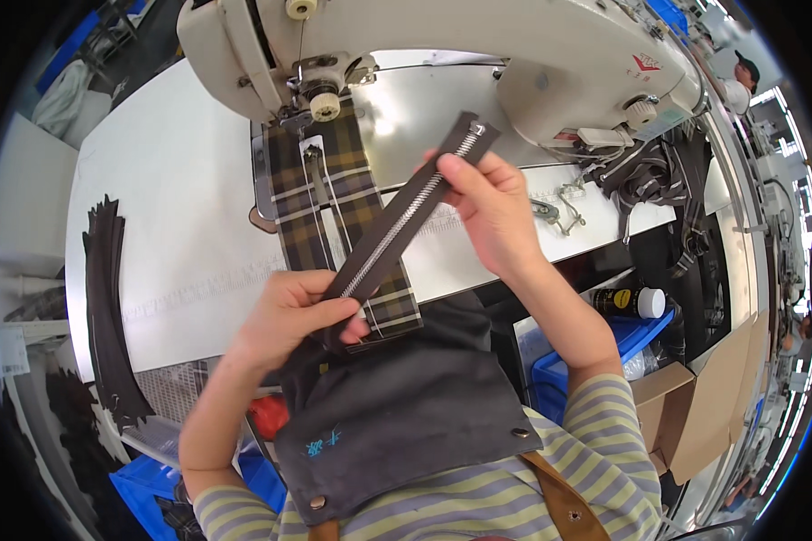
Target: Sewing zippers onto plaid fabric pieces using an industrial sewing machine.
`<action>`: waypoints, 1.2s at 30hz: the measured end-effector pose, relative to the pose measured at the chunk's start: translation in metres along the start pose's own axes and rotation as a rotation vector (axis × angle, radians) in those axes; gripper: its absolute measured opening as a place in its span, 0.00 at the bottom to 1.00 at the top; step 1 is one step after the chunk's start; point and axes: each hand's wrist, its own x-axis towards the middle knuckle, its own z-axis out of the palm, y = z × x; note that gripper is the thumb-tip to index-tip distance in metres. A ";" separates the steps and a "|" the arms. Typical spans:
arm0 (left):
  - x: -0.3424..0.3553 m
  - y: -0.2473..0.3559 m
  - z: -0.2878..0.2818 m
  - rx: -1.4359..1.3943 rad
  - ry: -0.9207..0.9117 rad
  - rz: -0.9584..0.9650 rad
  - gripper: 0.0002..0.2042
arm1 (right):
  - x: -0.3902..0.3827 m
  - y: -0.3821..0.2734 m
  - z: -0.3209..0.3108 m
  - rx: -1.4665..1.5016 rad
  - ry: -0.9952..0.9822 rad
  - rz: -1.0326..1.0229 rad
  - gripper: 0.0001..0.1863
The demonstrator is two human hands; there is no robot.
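A dark zipper [404,219] with silver metal teeth is stretched slantwise between my two hands. My left hand [302,311] pinches its lower end, while my right hand [489,203] grips it near the upper end, thumb on top. Beneath it lies a plaid fabric strip [293,194] in brown, black and white, running from under the sewing machine's head [320,95] toward my lap. A metal zipper slider or pull [313,158] shows on the strip near the presser foot. The zipper hides part of the plaid strip's right side.
A bundle of dark zippers [106,307] hangs over the table's left edge. Tangled dark strips [663,185] lie at the right, near a small metal attachment [564,207]. Below the table stand a blue bin [550,370], a black bottle with white cap [627,302] and a cardboard box [708,406].
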 end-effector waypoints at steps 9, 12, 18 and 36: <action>-0.044 0.053 -0.069 0.442 0.233 0.333 0.03 | -0.141 0.014 -0.026 0.077 0.303 0.450 0.07; -0.019 0.043 -0.026 0.337 0.396 0.654 0.04 | -0.144 0.024 -0.014 -0.487 0.000 0.468 0.12; -0.022 0.029 0.007 0.546 -0.030 0.820 0.07 | -0.095 -0.031 0.017 -0.664 -0.390 0.208 0.20; -0.026 -0.036 0.028 -0.490 -0.142 0.036 0.13 | -0.034 0.018 0.034 -1.143 -0.627 -0.609 0.26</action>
